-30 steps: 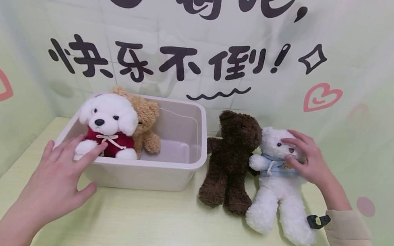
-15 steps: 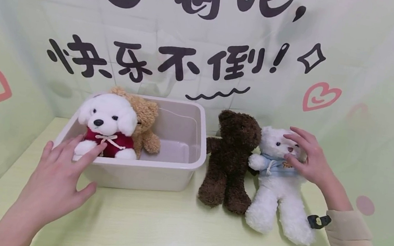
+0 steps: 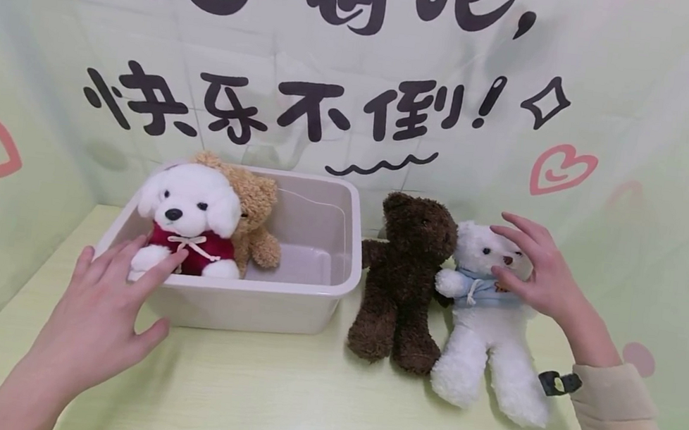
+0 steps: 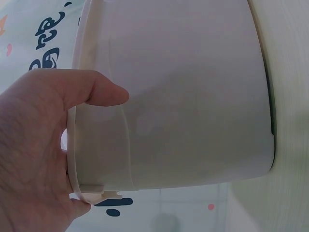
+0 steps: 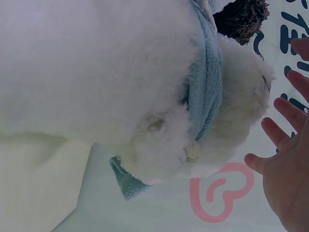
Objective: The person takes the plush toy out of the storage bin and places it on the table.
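A white plush dog (image 3: 189,204) in a red top sits at the left end of a light plastic bin (image 3: 258,304), in front of a tan teddy bear (image 3: 256,205). My left hand (image 3: 94,310) rests at the bin's front left rim, fingers loosely straight beside the dog; the left wrist view has its thumb along the outer wall. On the right, a white plush bear (image 3: 484,337) in a blue top leans against a dark brown teddy bear (image 3: 404,278). My right hand (image 3: 545,273) is at the white bear's head, fingers spread and apart from the fur in the right wrist view.
Behind the bin hangs a pale backdrop (image 3: 312,48) with black lettering and pink hearts. Everything stands on a light wooden table (image 3: 273,391). The bin's right part shows a bare floor.
My right hand has lifted slightly up and away from the white bear's head, so more of the bear's head shows. The left hand, the bin and the other toys look unmoved.
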The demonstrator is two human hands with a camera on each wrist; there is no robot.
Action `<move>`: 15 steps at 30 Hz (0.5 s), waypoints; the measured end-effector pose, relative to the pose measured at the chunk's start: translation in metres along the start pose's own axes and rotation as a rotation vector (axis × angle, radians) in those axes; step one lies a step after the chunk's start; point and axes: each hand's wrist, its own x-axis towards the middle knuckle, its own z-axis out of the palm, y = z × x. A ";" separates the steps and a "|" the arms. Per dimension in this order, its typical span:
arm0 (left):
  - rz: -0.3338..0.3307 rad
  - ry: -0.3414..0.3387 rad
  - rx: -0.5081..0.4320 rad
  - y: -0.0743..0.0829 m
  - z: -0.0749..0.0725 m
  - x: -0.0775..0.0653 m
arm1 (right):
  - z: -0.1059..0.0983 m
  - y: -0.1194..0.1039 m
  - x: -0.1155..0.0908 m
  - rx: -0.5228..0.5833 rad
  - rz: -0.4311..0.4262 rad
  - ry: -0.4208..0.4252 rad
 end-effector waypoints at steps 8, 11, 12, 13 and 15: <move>-0.004 -0.008 -0.005 0.000 0.000 -0.001 | -0.001 -0.026 0.025 -0.003 -0.099 -0.034; -0.009 -0.014 -0.005 0.000 0.000 -0.001 | 0.000 -0.039 0.038 -0.018 -0.148 -0.055; -0.011 -0.015 -0.004 0.000 0.000 -0.001 | 0.001 -0.043 0.042 -0.019 -0.161 -0.062; -0.012 -0.016 -0.004 0.000 0.000 -0.001 | 0.003 -0.048 0.047 -0.016 -0.177 -0.070; -0.013 -0.017 -0.004 0.000 -0.001 -0.001 | 0.006 -0.056 0.055 -0.008 -0.208 -0.084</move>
